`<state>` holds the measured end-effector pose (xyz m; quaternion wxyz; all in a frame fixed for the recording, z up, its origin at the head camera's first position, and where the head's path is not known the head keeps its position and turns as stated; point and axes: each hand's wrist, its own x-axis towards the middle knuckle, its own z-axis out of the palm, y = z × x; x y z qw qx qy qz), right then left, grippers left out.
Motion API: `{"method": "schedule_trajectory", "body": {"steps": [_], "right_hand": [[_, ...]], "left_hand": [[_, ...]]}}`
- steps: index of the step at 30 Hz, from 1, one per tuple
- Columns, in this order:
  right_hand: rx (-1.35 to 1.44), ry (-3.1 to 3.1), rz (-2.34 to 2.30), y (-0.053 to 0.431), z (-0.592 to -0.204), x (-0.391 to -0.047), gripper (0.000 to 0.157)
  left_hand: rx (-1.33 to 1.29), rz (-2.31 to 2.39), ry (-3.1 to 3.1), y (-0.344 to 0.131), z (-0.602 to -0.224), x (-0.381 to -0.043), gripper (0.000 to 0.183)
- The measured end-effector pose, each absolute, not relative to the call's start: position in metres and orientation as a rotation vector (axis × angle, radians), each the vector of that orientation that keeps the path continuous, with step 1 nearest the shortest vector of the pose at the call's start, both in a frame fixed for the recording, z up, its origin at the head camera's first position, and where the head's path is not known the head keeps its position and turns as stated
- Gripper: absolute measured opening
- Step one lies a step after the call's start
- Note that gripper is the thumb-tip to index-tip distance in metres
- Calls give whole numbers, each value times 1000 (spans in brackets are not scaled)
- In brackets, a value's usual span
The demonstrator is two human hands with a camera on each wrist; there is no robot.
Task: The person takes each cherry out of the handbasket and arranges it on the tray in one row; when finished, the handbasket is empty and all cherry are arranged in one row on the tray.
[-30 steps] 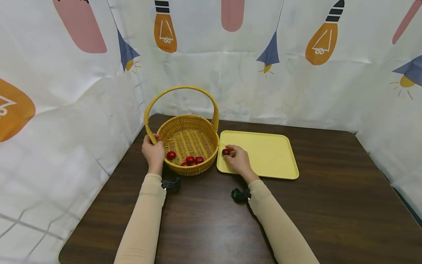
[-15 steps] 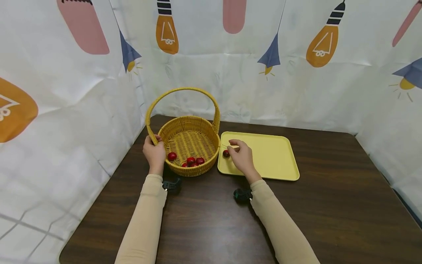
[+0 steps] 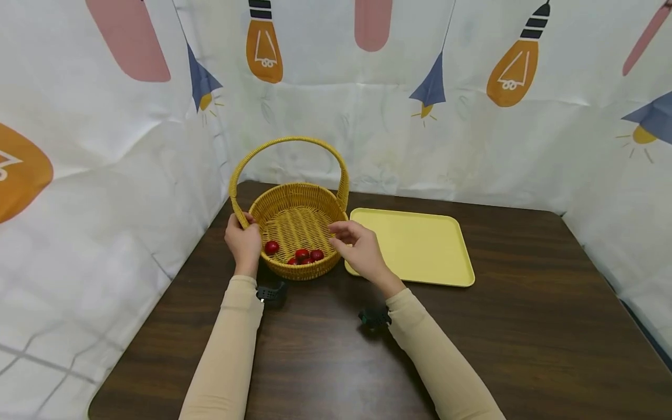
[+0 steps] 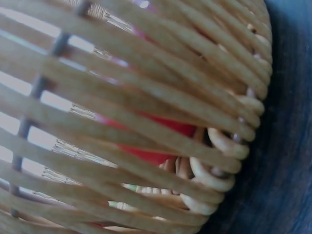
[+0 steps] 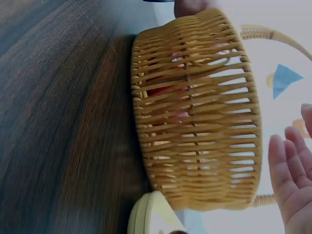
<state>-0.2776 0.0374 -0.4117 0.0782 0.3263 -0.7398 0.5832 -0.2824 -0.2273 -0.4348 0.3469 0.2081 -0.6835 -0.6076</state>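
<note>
A round yellow wicker basket with a tall hoop handle stands at the table's left rear. My left hand grips the handle's base at the left rim. Several dark red cherries lie on the basket's near floor, and a red patch shows through the weave in the left wrist view. Over the right rim is my right hand, thumb and fingers apart; its fingers hold nothing in the right wrist view. The yellow tray lies right of the basket; this hand covers its left part.
All this rests on a dark brown wooden table. A white curtain with printed lamps and bulbs hangs close behind and to the sides. Each wrist wears a black strap.
My right hand held a cherry at the tray's left end, let go and lifted off it, then moved left to the basket's right rim. The left hand kept its grip.
</note>
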Motion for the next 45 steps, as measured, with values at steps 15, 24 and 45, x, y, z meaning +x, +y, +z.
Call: {"method": "schedule_trajectory", "body": {"steps": [15, 24, 45], "right_hand": [[1180, -2815, 839, -10, -403, -300, 30], [1165, -3096, 526, -23, -389, -304, 36], [1052, -3204, 244, -34, -387, -308, 26]], "left_hand": [[553, -1583, -1790, -228, -435, -282, 15], [556, -1556, -1794, -228, -433, -283, 17], [594, -1517, -1807, -224, -433, -282, 17]]}}
